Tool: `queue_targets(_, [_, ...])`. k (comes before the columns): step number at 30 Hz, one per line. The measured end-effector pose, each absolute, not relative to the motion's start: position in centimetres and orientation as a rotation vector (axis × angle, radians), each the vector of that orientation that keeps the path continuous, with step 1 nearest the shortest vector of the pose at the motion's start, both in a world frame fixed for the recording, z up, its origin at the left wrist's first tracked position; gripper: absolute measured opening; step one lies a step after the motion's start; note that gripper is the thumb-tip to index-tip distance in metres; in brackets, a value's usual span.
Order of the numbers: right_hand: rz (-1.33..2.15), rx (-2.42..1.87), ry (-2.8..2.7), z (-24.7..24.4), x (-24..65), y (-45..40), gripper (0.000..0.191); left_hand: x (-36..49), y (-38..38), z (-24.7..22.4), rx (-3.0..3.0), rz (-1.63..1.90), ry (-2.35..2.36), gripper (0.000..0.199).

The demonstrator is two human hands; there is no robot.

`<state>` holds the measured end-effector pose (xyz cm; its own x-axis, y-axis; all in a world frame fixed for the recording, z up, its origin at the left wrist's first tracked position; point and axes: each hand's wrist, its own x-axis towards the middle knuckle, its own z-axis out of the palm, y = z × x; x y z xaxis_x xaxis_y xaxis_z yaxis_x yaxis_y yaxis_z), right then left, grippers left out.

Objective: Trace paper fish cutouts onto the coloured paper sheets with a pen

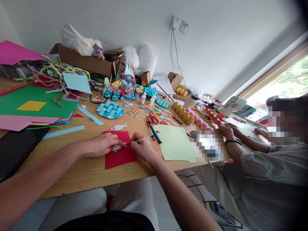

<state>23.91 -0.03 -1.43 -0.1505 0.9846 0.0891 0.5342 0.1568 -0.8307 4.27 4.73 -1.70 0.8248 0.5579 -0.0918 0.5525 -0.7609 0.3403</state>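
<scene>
A white paper fish [117, 148] with drawn lines lies on a red sheet of paper [113, 160] near the table's front edge. My left hand [108, 143] holds it down, fingers partly curled and the index fingertip pressed by its tail. My right hand [141, 148] is closed around a pen [144, 139] with a pale, clear barrel. Its tip is at the fish's tail, mostly hidden by my fingers. Just beyond the red paper lies another white paper fish [119, 127]. To the right is a light green sheet [176, 142] with faint drawn outlines.
Red-handled scissors [153, 119] and a dark teal marker [156, 134] lie right of the red paper. Behind are a blue woven paper fish [110, 110], glue bottles [143, 98] and colourful sequins [133, 114]. Coloured sheets [14, 99] are stacked left. A co-worker [264, 160] sits at right, hands on the table.
</scene>
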Motion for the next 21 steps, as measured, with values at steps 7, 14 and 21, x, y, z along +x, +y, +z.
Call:
queue_targets(7, [0.868, -1.441, -1.788, -1.64, 23.64, 0.1, 0.013, 4.27, 4.71, -1.51, 2.645, 0.02, 0.827, 0.043])
queue_targets(14, [0.837, -1.465, -1.822, -1.43, 23.45, 0.03, 0.013, 4.19, 4.95, -2.23, 2.644, 0.033, 0.831, 0.043])
queue_targets(21, [0.825, -1.463, -1.888, -0.87, 23.7, -0.19, 0.013, 4.09, 5.0, -2.19, 2.636, 0.039, 0.823, 0.04])
